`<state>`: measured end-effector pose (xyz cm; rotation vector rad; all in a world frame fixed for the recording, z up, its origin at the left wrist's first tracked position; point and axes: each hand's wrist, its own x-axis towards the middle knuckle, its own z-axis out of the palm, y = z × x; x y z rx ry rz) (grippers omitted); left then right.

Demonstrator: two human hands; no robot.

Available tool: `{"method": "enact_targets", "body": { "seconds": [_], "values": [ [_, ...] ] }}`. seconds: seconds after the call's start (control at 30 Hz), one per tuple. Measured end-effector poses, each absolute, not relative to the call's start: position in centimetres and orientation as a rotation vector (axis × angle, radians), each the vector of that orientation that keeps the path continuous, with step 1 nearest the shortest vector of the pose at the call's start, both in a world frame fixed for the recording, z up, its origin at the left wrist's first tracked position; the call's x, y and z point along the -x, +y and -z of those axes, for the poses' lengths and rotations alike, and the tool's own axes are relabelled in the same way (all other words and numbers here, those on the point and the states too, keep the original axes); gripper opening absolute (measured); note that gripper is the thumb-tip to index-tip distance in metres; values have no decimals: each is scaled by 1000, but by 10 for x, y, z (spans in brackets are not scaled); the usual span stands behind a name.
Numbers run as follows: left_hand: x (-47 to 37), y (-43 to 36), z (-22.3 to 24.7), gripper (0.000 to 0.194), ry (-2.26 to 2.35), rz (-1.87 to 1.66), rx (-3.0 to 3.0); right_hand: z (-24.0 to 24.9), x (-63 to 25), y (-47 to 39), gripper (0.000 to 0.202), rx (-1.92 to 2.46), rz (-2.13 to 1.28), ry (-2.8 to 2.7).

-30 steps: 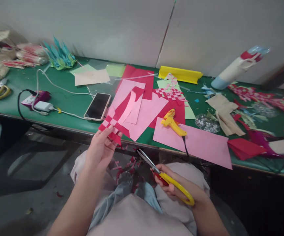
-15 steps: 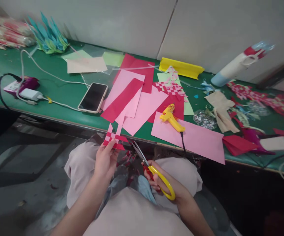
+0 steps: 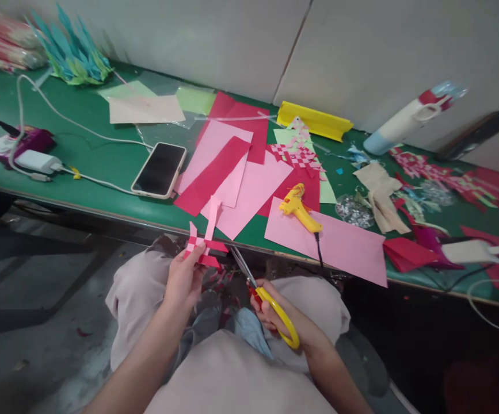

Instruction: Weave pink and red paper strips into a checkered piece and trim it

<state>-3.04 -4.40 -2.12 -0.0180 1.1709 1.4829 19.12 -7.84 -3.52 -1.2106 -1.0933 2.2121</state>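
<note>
My left hand pinches a small woven piece of pink and red paper strips, held over my lap just in front of the table edge. Loose strip ends stick out from it upward and to the right. Yellow-handled scissors are in my right hand, their blades pointing up and left, close to the red strip ends. The blades look nearly closed. Beyond my hands lie pink paper sheets and a dark red paper strip on the green table.
A yellow glue gun rests on pink paper, its cord hanging over the edge. A phone lies at left beside white cables. Checkered woven pieces, a yellow folded strip, a white bottle and a bag of beads stand farther back.
The view has shifted slightly to the right. The woven paper is turned a little in my left hand, its strip ends now more spread. The scissors stay close beside it.
</note>
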Motion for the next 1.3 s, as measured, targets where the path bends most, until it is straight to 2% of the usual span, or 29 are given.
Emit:
{"method": "enact_targets", "body": {
  "seconds": [0.2,0.57,0.93,1.13,1.3],
  "values": [
    [33,-53,19,29,1239,-1411,-49,27,-180,-77,42,1212,-2189,-1250],
    [43,-84,17,33,1292,-1317,-105,18,-152,-77,47,1151,-2281,-1215],
    [47,-93,11,28,1277,-1301,-129,17,-136,-77,35,1213,-2381,-857],
    [48,-96,6,24,1285,-1278,-174,15,-136,-74,41,1213,-2466,-771],
    [47,-97,2,27,1292,-1257,-176,14,-134,-72,38,1221,-2462,-760]
  ]
}}
